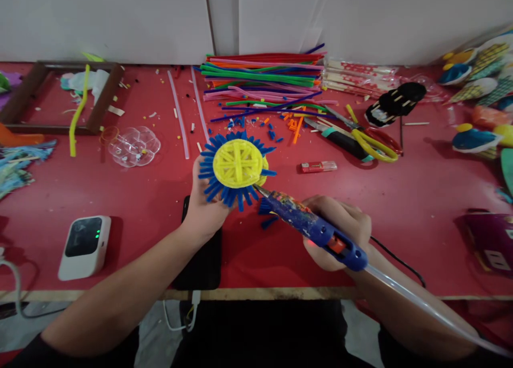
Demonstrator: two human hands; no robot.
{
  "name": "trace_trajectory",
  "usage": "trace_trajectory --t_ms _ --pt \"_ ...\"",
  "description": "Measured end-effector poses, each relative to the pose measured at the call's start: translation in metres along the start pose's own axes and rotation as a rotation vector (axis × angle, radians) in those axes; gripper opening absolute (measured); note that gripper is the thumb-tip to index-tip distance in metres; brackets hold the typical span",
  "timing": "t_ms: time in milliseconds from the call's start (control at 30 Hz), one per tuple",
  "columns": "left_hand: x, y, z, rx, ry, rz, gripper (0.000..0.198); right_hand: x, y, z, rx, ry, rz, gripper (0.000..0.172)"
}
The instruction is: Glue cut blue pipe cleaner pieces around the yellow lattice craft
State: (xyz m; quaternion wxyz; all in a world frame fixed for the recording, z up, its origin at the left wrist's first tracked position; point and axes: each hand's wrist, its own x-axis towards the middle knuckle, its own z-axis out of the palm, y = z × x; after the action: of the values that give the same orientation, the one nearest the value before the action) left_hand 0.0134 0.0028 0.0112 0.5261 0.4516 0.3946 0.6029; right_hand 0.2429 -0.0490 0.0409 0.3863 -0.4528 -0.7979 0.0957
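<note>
Red tabletop [401, 224], craft mess all over. Left hand [204, 205] sits mid-table, nearer the front edge, fingers wrapped from behind around a yellow disc [237, 163] and holding it up, face to the camera. Blue bristles [208, 170] stick out all round the disc rim. Right hand [340, 224] is clenched around a blue glue gun [312, 226], just right of the disc, near the front edge. The gun's nozzle touches the disc's lower right rim, among the bristles. A clear glue stick [420, 301] sticks out of the gun's back toward the front right corner. One loose blue bristle piece lies on the table under the gun barrel.

Pipe cleaners [264, 77], many colours, are piled at the back edge, centre. Yellow-handled scissors [372, 141] and a teal-handled tool [340, 139] lie right of centre, behind the right hand. Red lighter [318, 166] lies between the disc and the scissors. Clear plastic tray [134, 145] sits left of the disc, a wooden frame [100, 98] at the back left. White device [84, 245] with a green light is near the front left edge. Black phone [202, 261] lies at the front edge, partly under the left forearm.
</note>
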Motion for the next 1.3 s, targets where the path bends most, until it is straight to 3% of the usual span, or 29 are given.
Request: trace_trajectory --t_ms 300,467,633,1000,1300 --pt "0.0009 -0.0033 -0.0027 -0.032 -0.042 0.03 0.067 0.0013 -0.0004 -0.0022 0.029 0.038 0.068 0.017" --pt "0.002 -0.0036 -0.0013 -0.008 -0.032 0.037 0.073 0.0029 -0.0002 -0.0022 0.05 0.007 0.016 0.022" --pt "-0.0001 -0.0049 -0.0007 0.003 0.026 0.018 0.076 0.001 0.0035 -0.0022 0.032 0.008 0.01 0.017" --pt "-0.0005 -0.0026 0.0001 -0.016 0.024 -0.003 0.074 0.0046 0.0023 -0.003 0.053 -0.081 -0.04 0.013" --pt "-0.0009 -0.0029 0.0005 -0.018 0.093 -0.015 0.078 0.0015 0.0029 -0.0033 -0.022 0.015 0.004 0.01"
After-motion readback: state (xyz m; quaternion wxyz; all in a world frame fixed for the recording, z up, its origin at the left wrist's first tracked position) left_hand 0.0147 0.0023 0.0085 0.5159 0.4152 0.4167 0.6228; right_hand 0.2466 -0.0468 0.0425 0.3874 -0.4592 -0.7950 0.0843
